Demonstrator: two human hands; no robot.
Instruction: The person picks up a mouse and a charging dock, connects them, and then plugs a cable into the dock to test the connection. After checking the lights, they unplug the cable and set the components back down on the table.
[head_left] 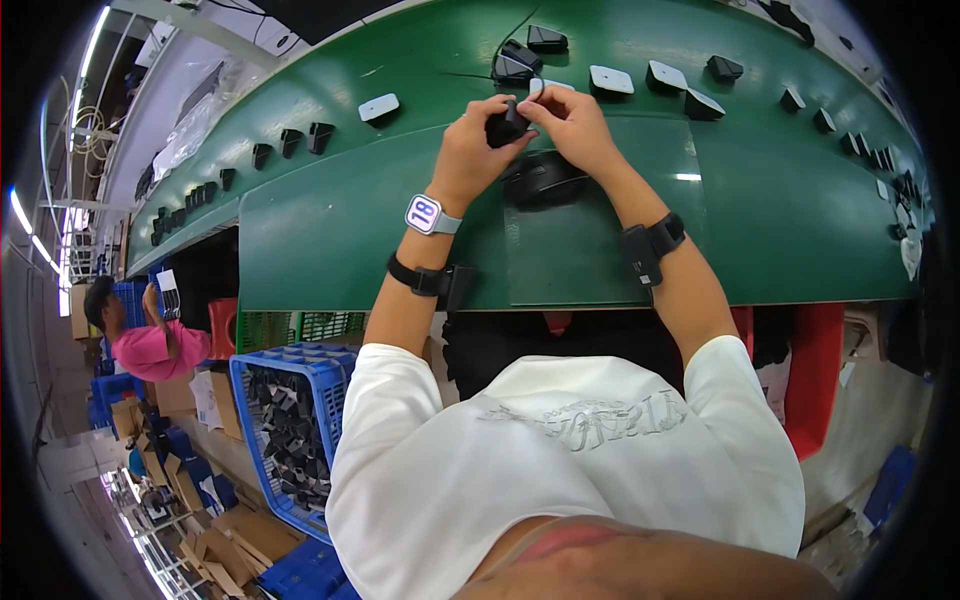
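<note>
Above the far part of the green table, my left hand (472, 147) is closed round a small black plastic part (507, 124). My right hand (573, 128) meets it from the other side, with its thumb against the part and its fingers curled. What those fingers pinch is partly hidden. Just below the hands, a larger rounded black thing (545, 181) lies on the table mat; its kind is unclear. Beyond the hands are black housings (514, 68) and a thin black cable (497, 45). A white-topped block (548, 88) is partly covered by my right hand.
More white-topped black blocks (610, 81) stand on the green table (350, 235), with rows of black pieces (288, 143) at both sides. Left below is a blue crate (290, 355) of dark parts; right below, a red bin (815, 380). A person in pink (158, 348) sits far left.
</note>
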